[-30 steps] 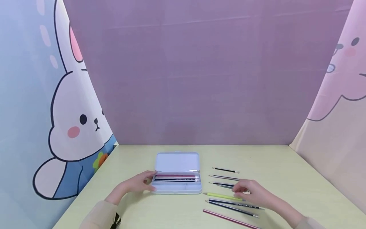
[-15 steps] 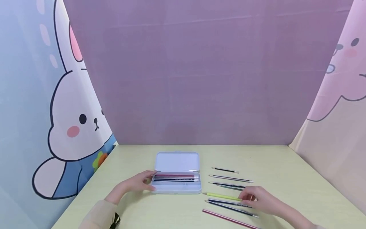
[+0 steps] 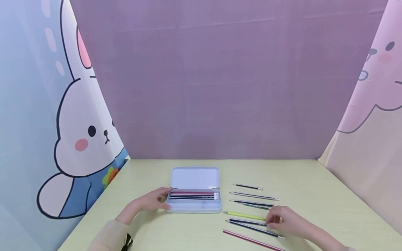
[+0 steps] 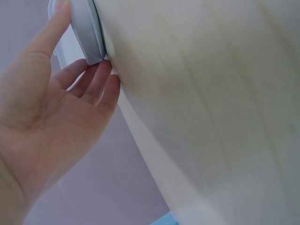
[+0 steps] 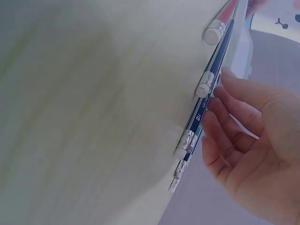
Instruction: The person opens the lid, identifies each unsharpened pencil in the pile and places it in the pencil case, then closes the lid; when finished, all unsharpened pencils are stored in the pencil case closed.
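Right hand (image 3: 284, 221) lies over the eraser ends of the loose pencils on the table (image 3: 314, 188), fingers loosely curled. In the right wrist view its fingertips (image 5: 220, 101) touch a dark blue pencil (image 5: 206, 101) along its length, but nothing is pinched or lifted; the thumb side is hidden, so no firm hold shows. Left hand (image 3: 150, 200) rests against the left end of the pencil case (image 3: 194, 204). In the left wrist view the thumb lies straight along the case edge (image 4: 86, 35), the other fingers relaxed under its corner, steadying rather than clamping.

Case sits open near the middle of the table, lid (image 3: 194, 177) laid back flat on the far side, several pencils (image 3: 193, 195) lined up in its upper tray. To the right of the case lies a row of loose pencils, roughly parallel: a short black one (image 3: 248, 186) farthest away, a grey one (image 3: 254, 196), a dark one (image 3: 248, 202), a yellow-green one (image 3: 245, 215), two dark blue ones (image 3: 248, 225) and a pink one (image 3: 248, 238) nearest. Hand covers the ends of the middle ones.
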Tool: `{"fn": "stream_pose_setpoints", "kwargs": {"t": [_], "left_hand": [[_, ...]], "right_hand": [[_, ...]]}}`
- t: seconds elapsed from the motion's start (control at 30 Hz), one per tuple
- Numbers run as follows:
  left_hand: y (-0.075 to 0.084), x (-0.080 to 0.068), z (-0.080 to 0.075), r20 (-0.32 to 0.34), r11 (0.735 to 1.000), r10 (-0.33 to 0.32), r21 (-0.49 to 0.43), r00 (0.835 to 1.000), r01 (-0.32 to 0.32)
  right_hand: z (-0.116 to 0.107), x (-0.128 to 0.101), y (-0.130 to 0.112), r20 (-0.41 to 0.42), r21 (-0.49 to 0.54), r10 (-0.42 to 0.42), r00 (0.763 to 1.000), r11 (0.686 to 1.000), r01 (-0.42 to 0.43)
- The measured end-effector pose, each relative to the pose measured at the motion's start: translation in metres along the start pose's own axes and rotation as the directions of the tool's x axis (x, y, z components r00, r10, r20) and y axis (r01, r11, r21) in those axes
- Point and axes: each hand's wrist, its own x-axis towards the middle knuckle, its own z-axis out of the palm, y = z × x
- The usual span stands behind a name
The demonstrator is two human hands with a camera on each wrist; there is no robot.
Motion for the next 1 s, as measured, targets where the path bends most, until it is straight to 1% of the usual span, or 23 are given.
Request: {"fn": "stream_pose_setpoints", "kwargs": {"t": [0.03,0.1,0.17,0.27,0.37,0.5,0.6,0.67,0.83,0.93,1.0], "left_hand": [[0.0002,0.0000,0.0001,0.000,1.000,0.000,-0.001,1.000,0.000],[0.0005,0.0000,0.0002,0.000,1.000,-0.001,-0.001,1.000,0.001],[0.0007,0.0000,0.0004,0.001,1.000,-0.004,0.003,1.000,0.004],[0.0012,0.0002,0.0005,0.002,1.000,-0.009,0.002,1.000,0.009],[0.0018,0.0006,0.0002,0.000,1.000,-0.012,0.000,1.000,0.012],[0.0022,0.0011,-0.0001,-0.004,1.000,-0.011,0.005,1.000,0.011],[0.0024,0.0009,-0.0001,-0.005,1.000,-0.011,0.009,1.000,0.012],[0.0027,0.0004,-0.0001,-0.003,1.000,-0.012,0.006,1.000,0.012],[0.0034,-0.0007,-0.0003,0.000,1.000,-0.014,0.002,1.000,0.014],[0.0036,-0.0008,-0.0003,-0.002,1.000,-0.016,0.003,1.000,0.016],[0.0036,-0.0010,-0.0004,-0.002,1.000,-0.016,0.003,1.000,0.016]], "right_hand": [[0.0004,-0.0001,0.0005,0.004,-0.005,0.013,1.000,1.000,-0.013],[0.0008,-0.0001,0.0015,0.026,-0.004,0.069,0.997,0.998,-0.069],[0.0012,-0.0003,0.0026,0.047,-0.011,0.124,0.991,0.992,-0.123],[0.0012,-0.0003,0.0039,0.067,-0.015,0.176,0.982,0.984,-0.175],[0.0005,-0.0007,0.0046,0.051,-0.033,0.162,0.985,0.986,-0.160],[0.0006,-0.0012,0.0060,0.010,-0.071,0.085,0.996,0.994,-0.084],[0.0012,-0.0015,0.0069,-0.004,-0.089,0.051,0.999,0.995,-0.051],[0.0010,-0.0016,0.0068,-0.001,-0.088,0.054,0.999,0.995,-0.054],[-0.0020,-0.0015,0.0049,0.025,-0.034,0.088,0.996,0.996,-0.088],[-0.0044,-0.0010,0.0037,0.028,-0.018,0.084,0.996,0.996,-0.084],[-0.0056,-0.0012,0.0035,0.013,-0.026,0.067,0.998,0.997,-0.067]]}}
